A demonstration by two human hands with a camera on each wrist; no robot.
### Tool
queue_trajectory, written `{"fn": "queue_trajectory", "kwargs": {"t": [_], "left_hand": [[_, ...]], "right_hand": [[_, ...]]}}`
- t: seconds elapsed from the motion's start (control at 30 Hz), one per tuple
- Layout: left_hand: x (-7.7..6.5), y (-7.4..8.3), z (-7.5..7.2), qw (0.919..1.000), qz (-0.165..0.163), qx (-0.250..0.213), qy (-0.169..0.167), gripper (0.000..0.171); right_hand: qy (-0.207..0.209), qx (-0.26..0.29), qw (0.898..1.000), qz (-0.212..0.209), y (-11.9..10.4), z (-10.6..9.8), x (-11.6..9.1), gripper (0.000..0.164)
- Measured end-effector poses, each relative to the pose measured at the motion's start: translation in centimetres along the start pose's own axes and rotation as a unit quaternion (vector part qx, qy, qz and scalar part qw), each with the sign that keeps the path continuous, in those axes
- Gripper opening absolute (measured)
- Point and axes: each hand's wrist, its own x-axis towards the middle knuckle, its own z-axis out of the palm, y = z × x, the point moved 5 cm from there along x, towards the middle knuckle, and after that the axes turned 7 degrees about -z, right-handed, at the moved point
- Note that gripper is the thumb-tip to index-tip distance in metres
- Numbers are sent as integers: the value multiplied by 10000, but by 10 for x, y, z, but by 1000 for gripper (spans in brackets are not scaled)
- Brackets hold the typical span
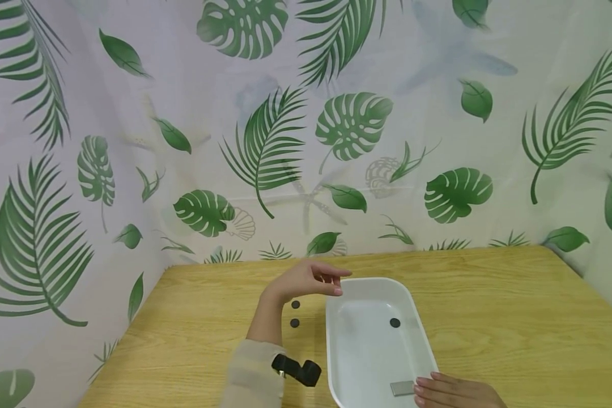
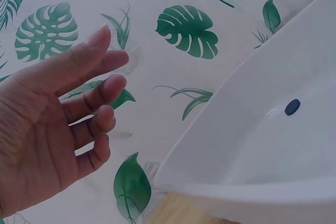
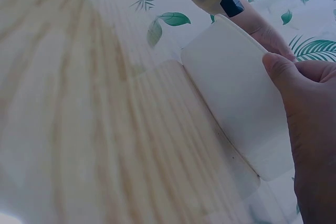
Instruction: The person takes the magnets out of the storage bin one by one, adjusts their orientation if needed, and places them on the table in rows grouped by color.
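A white rectangular tray with raised walls stands on the wooden table. Over its far left corner hovers my left hand, fingers loosely bent; the left wrist view shows nothing between thumb and fingers. At the tray's near right wall, my right hand pinches the rim, fingers over the inside and thumb against the outside. Inside the tray lie a small black disc and a flat grey rectangular piece, the latter beside the right fingertips. Two more black discs, one farther and one nearer, lie left of the tray.
The wooden table reaches back to a leaf-patterned cloth that hangs behind and along both sides. A black wrist strap with a camera sits on the left sleeve, close to the tray's left wall.
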Motion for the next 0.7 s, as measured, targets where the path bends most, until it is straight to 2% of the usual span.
{"fn": "queue_trajectory", "kwargs": {"t": [0.1,0.33,0.47,0.7], "left_hand": [[6,1,6,9999,13,101,-46,42],[18,4,21,9997,-113,-145,-166,45],[25,9,29,9996,-108,-82,-239,47],[41,15,43,9989,13,-367,-300,42]], "right_hand": [[-48,-17,10000,-7,0,0,0,43],[48,77,9999,-96,2,2,-12,40],[51,77,9999,-136,2,1,-11,39],[329,381,9987,72,1,-2,-10,37]]}}
